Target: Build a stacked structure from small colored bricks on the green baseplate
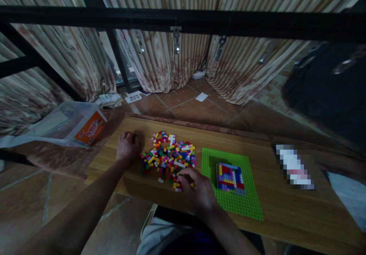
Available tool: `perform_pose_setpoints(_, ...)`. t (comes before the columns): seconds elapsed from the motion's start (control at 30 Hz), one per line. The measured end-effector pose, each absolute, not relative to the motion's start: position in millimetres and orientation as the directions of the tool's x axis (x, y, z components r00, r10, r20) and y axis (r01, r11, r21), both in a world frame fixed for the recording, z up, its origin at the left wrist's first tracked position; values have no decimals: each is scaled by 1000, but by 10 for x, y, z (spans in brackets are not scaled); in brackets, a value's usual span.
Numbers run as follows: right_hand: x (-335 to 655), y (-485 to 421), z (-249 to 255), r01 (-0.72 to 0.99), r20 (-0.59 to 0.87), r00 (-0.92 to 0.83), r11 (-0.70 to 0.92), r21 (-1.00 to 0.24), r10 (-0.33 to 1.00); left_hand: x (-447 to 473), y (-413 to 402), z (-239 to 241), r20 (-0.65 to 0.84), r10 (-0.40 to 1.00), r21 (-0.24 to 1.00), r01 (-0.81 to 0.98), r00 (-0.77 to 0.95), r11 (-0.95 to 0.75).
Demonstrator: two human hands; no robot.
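Note:
A heap of small coloured toy bricks (pixel 168 155) is spread over the wooden table in front of me. To its left my left hand (pixel 127 146) rests on the tabletop, fingers curled in, with nothing visible in them. My right hand (pixel 200 192) reaches over the heap's near edge. Its thumb and forefinger are bent together among the bricks; whatever is between them is too small to make out. Right of that hand lies a green baseplate (pixel 251 194), which carries a multicoloured block of joined bricks (pixel 230 178). One pale piece (pixel 160 180) lies apart, below the heap.
The long wooden table (pixel 274 217) runs across the view. A pixelated flat object (pixel 294 167) and a pale sheet (pixel 347 196) lie at its right. On the left is a clear plastic bin (pixel 67 127) with an orange label. Curtains (pixel 171 60) hang behind a dark metal bar (pixel 183 20).

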State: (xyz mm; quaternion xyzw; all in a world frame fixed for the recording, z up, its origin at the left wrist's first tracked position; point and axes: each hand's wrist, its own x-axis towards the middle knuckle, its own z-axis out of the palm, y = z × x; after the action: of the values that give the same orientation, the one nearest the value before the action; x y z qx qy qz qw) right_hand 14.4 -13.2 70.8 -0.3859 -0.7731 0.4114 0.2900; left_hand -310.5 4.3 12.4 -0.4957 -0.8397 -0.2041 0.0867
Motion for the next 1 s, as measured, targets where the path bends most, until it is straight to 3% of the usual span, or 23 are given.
perform_pose_setpoints(0.2,897,-90,728,346,87,-179,145,-927,980,-3126,56,140,327,806,222,869,-494,443)
perform_pose_setpoints(0.4,1651,150,529,390,54,200,-29,-920,978,-3101,53,190,315,810,219,868,-495,445)
perform_pose_setpoints(0.67,1632,395,375,509,163,156,62,-859,974,-3066,63,261,268,814,223,855,-515,468)
perform_pose_setpoints(1.0,1608,401,335,671,357,17,254,-697,934,-3044,61,291,244,816,234,848,-524,475)
